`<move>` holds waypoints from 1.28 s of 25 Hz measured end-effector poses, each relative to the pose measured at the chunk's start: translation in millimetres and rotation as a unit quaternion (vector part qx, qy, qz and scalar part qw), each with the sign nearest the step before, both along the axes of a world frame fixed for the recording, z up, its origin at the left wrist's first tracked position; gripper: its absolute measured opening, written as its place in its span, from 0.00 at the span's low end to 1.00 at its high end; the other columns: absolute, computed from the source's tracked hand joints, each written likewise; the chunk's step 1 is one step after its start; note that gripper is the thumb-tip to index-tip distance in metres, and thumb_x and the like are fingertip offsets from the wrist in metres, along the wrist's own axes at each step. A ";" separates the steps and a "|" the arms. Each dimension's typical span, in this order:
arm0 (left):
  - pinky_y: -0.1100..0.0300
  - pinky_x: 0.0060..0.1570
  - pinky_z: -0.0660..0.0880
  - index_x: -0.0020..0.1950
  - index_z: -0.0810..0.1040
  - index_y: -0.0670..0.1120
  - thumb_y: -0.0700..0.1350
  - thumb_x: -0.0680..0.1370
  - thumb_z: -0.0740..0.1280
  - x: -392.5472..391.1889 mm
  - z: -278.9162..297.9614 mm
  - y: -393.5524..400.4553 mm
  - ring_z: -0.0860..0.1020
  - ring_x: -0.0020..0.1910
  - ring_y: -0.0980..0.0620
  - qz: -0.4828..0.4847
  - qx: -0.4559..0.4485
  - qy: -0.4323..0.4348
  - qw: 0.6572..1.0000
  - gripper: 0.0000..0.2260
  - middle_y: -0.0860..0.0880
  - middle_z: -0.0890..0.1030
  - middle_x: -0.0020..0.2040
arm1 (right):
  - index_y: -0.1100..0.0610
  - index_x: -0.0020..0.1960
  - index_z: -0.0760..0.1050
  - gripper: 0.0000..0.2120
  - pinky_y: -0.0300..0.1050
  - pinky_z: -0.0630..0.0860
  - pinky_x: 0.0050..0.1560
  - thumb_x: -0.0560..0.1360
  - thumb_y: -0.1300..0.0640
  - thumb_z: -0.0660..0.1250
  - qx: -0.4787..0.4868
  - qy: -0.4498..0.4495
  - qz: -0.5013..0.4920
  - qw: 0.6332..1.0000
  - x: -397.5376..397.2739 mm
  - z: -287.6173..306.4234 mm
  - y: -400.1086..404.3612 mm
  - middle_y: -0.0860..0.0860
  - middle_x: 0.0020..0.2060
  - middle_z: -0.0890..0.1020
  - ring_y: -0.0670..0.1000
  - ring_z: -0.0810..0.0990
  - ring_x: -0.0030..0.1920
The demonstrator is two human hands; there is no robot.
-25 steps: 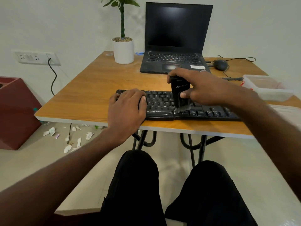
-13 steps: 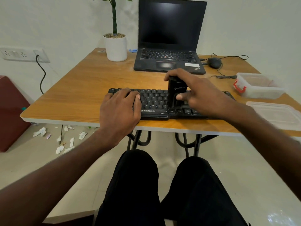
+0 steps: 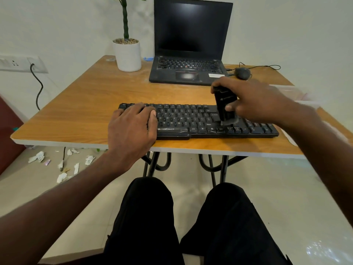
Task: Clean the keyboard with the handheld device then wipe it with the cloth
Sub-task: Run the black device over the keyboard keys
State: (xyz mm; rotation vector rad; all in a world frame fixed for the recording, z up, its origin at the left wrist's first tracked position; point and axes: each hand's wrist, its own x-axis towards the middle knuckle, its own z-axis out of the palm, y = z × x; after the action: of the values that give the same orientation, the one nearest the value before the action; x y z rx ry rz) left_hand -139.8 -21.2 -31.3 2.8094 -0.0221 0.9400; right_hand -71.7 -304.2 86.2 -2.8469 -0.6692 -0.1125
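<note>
**Inspector:** Proceeding from the largest item: one table (image 3: 91, 104) carried one keyboard (image 3: 198, 121), set near its front edge. The left hand (image 3: 131, 129) lay flat on the keyboard's left end, fingers straight and gripping nothing. The right hand (image 3: 254, 100) had its fingers and thumb curled round the one handheld device (image 3: 225, 106), held upright with its nozzle touching the keys right of centre.

**Clerk:** Your advice for the step?

**Inspector:** In my judgement, the device ought to travel row by row, nozzle in contact, with the left hand pinning the board against sliding.

**Clerk:** And the rest of the count?

**Inspector:** One laptop (image 3: 191, 44), one potted plant (image 3: 127, 52), one mouse (image 3: 242, 73). I could see no cloth; the table's right edge was blurred.
</note>
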 end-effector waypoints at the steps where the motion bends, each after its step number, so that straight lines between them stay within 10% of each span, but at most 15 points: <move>1: 0.47 0.60 0.71 0.62 0.83 0.46 0.49 0.88 0.56 0.0 -0.1 0.5 0.80 0.56 0.48 -0.001 -0.002 -0.001 1.000 0.17 0.48 0.84 0.59 | 0.40 0.72 0.65 0.29 0.49 0.79 0.44 0.78 0.62 0.71 0.044 -0.012 0.007 0.999 -2.6 -2.6 1.1 0.52 0.65 0.77 0.57 0.79 0.62; 5: 0.47 0.60 0.71 0.60 0.83 0.48 0.49 0.88 0.55 -0.6 -0.8 0.7 0.80 0.55 0.49 -0.001 -0.008 -0.003 1.000 0.16 0.49 0.83 0.58 | 0.42 0.71 0.66 0.26 0.43 0.83 0.34 0.80 0.63 0.68 0.227 0.045 0.113 0.966 -23.3 -23.4 27.8 0.51 0.63 0.75 0.50 0.84 0.47; 11: 0.46 0.60 0.71 0.60 0.83 0.48 0.50 0.88 0.55 -0.9 -0.1 -0.6 0.80 0.54 0.49 0.001 -0.010 -0.003 1.000 0.17 0.50 0.84 0.57 | 0.35 0.70 0.64 0.28 0.40 0.80 0.33 0.81 0.62 0.67 0.056 0.083 0.073 0.992 -16.2 3.4 14.9 0.49 0.64 0.75 0.45 0.80 0.44; 32: 0.45 0.61 0.69 0.61 0.82 0.48 0.49 0.88 0.55 -1.3 0.4 -0.2 0.80 0.55 0.48 0.000 -0.020 -0.007 1.000 0.16 0.50 0.83 0.57 | 0.43 0.67 0.68 0.25 0.47 0.83 0.39 0.79 0.67 0.68 0.101 0.116 0.095 0.984 -6.1 16.6 -43.6 0.48 0.57 0.78 0.43 0.84 0.35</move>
State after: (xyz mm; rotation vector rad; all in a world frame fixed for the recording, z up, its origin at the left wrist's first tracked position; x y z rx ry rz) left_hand -141.1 -21.4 -30.9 2.7668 -0.0038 0.9489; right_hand -77.9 -347.9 102.8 -2.5357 -0.8209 0.1683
